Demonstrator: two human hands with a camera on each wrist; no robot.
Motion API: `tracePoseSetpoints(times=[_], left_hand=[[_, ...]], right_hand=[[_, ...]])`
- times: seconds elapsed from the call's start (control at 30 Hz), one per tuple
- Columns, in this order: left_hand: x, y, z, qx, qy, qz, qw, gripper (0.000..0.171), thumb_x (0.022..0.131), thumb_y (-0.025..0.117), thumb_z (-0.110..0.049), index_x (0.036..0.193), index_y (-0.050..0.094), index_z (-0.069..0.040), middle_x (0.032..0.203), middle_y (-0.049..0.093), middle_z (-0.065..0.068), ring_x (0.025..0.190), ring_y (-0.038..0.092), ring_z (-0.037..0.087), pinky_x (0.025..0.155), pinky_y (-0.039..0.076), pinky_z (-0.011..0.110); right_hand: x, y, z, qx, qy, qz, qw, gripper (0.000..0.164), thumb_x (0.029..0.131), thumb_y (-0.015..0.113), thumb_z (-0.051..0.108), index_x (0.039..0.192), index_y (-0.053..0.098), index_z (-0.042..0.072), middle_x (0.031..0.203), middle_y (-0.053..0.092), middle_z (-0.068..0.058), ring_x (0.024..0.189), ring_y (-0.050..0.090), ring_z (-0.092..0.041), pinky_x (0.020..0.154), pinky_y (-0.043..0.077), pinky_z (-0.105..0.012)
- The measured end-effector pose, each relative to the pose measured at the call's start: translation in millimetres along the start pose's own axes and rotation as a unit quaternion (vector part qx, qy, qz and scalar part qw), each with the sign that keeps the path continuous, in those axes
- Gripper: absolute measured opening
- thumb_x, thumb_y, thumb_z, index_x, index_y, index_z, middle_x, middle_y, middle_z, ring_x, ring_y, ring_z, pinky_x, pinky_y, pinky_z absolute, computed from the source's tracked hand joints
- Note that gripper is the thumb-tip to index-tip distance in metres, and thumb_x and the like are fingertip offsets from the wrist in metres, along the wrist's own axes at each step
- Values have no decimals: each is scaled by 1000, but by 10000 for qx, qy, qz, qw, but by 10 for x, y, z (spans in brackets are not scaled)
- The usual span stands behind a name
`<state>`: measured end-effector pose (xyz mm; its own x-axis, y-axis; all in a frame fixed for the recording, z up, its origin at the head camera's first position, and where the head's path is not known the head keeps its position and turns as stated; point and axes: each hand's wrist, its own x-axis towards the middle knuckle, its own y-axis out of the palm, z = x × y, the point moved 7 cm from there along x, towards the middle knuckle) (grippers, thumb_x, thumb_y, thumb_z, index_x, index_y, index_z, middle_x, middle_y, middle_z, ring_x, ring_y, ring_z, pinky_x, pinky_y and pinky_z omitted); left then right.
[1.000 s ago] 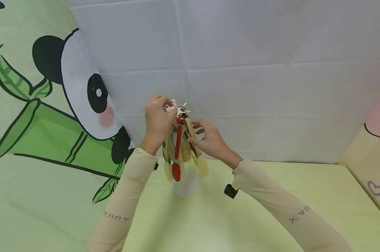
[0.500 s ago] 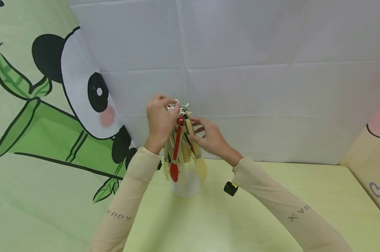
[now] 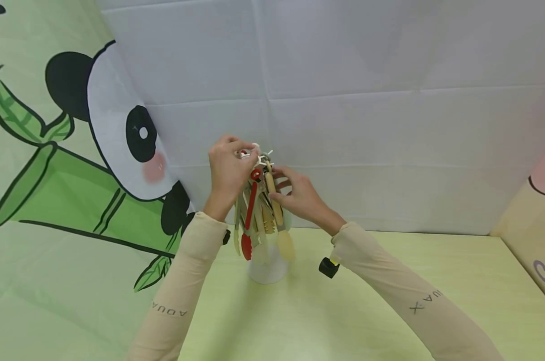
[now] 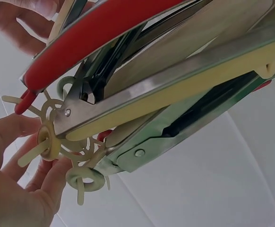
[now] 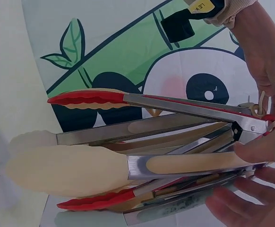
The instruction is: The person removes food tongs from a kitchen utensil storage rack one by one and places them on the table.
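Observation:
A bunch of kitchen tongs hangs by end rings from a white rack (image 3: 264, 159) with several hooks, on a stand with a round white base (image 3: 268, 268). My left hand (image 3: 230, 168) grips the rack's top, fingers curled at the hooks in the left wrist view. My right hand (image 3: 301, 196) pinches a pair of cream tongs (image 5: 189, 164) near the upper end, thumb on the front and fingers behind. Beside them hang red tongs (image 3: 251, 205). Cream-handled tongs (image 4: 175, 90) and green tongs (image 4: 184, 125) cross the left wrist view. The stand's pole is mostly hidden behind the tongs.
The stand is on a pale yellow table (image 3: 367, 291), close to a white cloth backdrop (image 3: 367, 140). A green cloth with a panda print (image 3: 64, 185) covers the left side. A pinkish-cream panel (image 3: 538, 225) borders the table on the right.
The hanging tongs have swung slightly left; the red and cream pairs sit further left than before. My left fingers have shifted a little right at the rack's top. My right hand stays near the same spot.

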<state>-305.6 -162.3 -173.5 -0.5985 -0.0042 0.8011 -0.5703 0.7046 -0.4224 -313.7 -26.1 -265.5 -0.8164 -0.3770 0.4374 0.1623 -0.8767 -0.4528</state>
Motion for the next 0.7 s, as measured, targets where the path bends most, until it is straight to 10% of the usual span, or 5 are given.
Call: tracePoseSetpoints(times=[0.7], left_hand=[[4,-11,0,273,-160,431,9986,12,80,76,-12,86,76,-1,91,64,14,75,59,30,70,47,37]], right_hand=[[-70,-78,147,-34,-524,-1024,9934,45,82,72,4,124,55,2,108,61,-14,92,60,-30,69,53,-35]])
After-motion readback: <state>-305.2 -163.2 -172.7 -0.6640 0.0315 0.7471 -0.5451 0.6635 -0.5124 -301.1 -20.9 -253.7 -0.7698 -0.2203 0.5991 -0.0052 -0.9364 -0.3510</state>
